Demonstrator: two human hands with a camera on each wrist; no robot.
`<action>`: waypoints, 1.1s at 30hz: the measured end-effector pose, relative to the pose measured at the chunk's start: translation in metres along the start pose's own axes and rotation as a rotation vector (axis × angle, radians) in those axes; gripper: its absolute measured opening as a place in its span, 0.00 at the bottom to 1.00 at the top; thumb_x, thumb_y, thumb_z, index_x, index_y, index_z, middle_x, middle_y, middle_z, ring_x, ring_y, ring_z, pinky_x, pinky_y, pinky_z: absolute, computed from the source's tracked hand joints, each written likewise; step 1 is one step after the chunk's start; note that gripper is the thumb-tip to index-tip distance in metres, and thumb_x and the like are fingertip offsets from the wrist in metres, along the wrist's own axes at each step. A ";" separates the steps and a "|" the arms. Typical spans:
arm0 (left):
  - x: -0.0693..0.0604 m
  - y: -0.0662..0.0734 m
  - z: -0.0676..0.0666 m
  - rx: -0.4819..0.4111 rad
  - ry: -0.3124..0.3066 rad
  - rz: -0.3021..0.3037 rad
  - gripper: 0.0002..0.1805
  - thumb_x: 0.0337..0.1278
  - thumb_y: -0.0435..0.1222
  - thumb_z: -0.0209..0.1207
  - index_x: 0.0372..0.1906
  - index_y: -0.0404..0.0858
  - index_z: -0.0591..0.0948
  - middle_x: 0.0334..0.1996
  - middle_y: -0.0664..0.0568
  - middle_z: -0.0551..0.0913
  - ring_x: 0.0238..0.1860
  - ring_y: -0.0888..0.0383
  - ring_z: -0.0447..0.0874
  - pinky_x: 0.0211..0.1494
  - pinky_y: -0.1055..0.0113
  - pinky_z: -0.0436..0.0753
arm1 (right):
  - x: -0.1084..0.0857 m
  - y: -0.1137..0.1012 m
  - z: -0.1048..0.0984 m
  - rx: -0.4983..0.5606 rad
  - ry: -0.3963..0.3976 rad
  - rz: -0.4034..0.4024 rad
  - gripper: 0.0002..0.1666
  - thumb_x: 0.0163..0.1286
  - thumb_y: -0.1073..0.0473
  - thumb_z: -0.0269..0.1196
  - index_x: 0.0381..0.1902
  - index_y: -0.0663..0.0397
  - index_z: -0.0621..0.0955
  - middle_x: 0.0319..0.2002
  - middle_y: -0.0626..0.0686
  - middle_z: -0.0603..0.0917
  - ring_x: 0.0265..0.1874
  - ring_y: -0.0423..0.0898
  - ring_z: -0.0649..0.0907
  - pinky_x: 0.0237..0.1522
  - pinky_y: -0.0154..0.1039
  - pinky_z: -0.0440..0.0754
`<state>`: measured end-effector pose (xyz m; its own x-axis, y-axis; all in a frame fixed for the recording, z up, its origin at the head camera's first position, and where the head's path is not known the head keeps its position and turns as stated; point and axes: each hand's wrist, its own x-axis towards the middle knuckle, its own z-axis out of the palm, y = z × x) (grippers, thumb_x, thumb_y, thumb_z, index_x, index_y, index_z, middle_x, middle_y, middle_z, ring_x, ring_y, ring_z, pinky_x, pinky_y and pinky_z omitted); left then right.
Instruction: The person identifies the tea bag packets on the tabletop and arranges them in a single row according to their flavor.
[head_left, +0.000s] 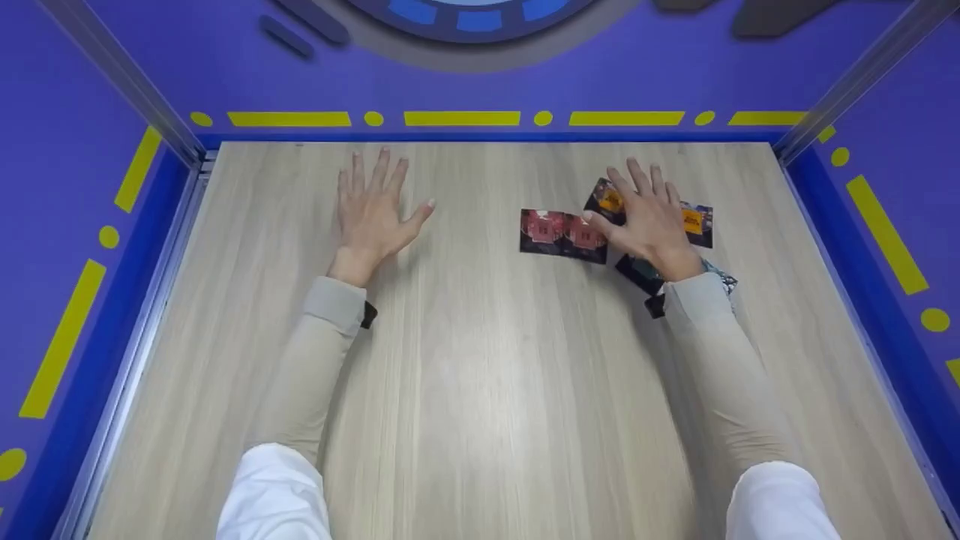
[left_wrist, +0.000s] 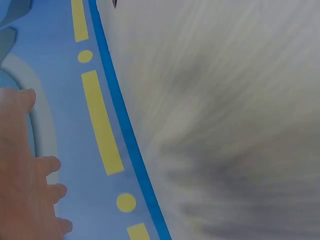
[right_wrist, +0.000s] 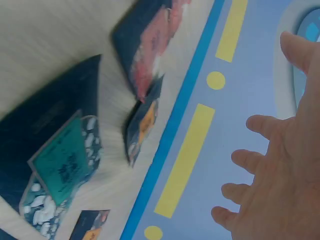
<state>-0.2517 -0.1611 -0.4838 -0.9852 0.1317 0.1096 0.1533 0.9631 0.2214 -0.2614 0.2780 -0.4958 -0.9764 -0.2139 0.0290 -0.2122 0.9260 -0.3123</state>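
The left hand (head_left: 375, 217) was held, fingers spread, above the wooden table (head_left: 465, 360), two red-labelled packets (head_left: 544, 231) were laid farther right, and the right hand (head_left: 651, 225), fingers likewise spread, was held above orange-labelled packets (head_left: 697, 222) and a green-labelled packet (right_wrist: 62, 157).

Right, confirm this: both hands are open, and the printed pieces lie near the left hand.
Wrong hand: the head view shows the printed pieces near the right hand, not the left hand. Both hands are open, as you say.
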 end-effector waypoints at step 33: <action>0.020 0.141 0.077 -0.081 -0.174 0.314 0.35 0.84 0.54 0.44 0.86 0.46 0.59 0.87 0.45 0.53 0.87 0.37 0.47 0.87 0.41 0.54 | -0.019 -0.009 0.055 0.204 -0.056 -0.144 0.35 0.82 0.56 0.58 0.81 0.59 0.67 0.82 0.66 0.62 0.81 0.66 0.63 0.82 0.68 0.59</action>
<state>-0.2558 -0.0040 -0.5250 -0.8862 0.4629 0.0197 0.4494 0.8485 0.2794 -0.2388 0.2571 -0.5455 -0.9318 -0.3612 0.0365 -0.3310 0.8039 -0.4941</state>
